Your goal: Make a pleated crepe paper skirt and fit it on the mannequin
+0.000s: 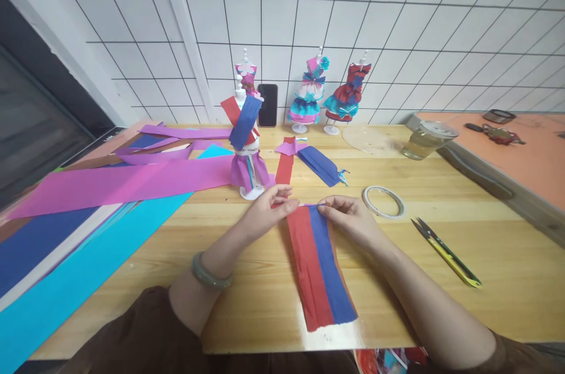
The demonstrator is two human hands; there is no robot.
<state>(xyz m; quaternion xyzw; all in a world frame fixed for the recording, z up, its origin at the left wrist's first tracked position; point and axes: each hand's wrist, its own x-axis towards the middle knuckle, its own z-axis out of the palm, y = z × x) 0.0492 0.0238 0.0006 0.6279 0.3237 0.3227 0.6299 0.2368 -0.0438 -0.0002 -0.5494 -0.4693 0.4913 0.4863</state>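
A red and blue crepe paper strip (314, 262) hangs toward the table's front edge, its top edge between my two hands. My left hand (276, 203) pinches the upper left corner. At the upper right corner, my right hand (342, 209) pinches the blue part. Just beyond my left hand stands a small white dress form (251, 150) with crossed red and blue bands and a purple skirt. A red paper piece (285, 169) and a folded blue paper piece (318, 166) lie beyond my hands.
Long pink (110, 183) and turquoise paper strips (132, 250) cover the table's left. On the right are a tape roll (384, 201), yellow-handled thread snips (448, 253) and a lidded cup (426, 140). Dressed forms (306, 94) and a phone (268, 104) stand by the tiled wall.
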